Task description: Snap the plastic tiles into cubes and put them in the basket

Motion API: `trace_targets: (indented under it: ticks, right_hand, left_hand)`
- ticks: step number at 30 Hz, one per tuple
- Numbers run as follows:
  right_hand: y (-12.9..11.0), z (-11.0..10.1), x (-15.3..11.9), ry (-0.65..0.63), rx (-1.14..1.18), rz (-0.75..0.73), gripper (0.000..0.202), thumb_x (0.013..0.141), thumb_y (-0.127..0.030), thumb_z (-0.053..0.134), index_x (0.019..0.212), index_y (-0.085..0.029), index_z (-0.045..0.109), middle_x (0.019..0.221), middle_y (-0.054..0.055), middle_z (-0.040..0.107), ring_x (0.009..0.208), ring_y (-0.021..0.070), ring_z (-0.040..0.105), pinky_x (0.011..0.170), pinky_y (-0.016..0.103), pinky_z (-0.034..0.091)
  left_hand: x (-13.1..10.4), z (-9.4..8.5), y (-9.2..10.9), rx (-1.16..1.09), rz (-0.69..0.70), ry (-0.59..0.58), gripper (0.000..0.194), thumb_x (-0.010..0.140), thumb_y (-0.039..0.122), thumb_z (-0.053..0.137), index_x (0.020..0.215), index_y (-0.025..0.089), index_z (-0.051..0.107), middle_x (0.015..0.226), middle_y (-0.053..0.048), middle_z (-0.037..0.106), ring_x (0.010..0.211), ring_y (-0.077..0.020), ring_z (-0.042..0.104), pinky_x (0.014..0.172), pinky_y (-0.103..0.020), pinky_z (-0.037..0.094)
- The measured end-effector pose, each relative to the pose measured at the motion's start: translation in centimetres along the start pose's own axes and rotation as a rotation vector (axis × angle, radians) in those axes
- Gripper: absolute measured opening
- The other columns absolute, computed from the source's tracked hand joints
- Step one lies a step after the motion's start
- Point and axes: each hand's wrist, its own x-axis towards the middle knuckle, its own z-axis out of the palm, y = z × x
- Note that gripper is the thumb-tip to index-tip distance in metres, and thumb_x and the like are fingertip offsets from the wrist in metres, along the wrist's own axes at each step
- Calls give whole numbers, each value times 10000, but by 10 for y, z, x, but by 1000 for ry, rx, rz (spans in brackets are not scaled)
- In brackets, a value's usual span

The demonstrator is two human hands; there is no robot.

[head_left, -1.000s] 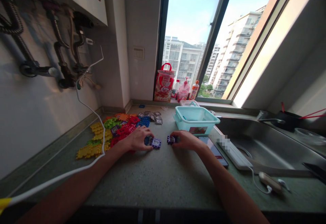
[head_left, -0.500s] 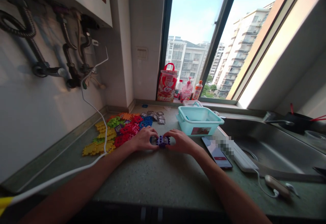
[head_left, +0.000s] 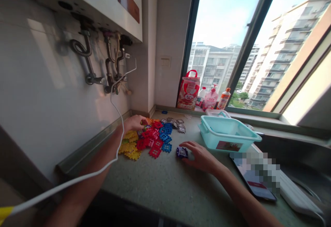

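Across the stone-look worktop (head_left: 165, 185) from me, a spread of interlocking plastic tiles (head_left: 155, 141) lies in yellow, red, blue, orange and green. A pale teal tub (head_left: 230, 135) sits beyond the right hand (head_left: 203, 156), whose fingers are clamped on a small purple stack of tiles (head_left: 182, 152) over the worktop. The left hand (head_left: 136, 122) reaches into the far left of the spread, fingers bent; I can't tell whether they grip a tile.

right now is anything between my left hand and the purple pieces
Yes: red pieces and blue pieces lie low on the counter between the left hand and the purple pieces at the right hand. Nothing taller shows in between.
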Motion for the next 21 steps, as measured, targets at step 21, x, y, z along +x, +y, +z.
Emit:
trace_targets:
  ticks: [21]
  right_hand:
    - [0,-14,0,247,-143,-77,508,953,-340,680,1446,-275,576,1362,108,676,1202,277,674,1039,450,562]
  left_hand:
    - [-12,-4,-5,-155,-39,451,374,868,484,714,1076,186,802,788,-46,770,740,-198,687,715,-285,490]
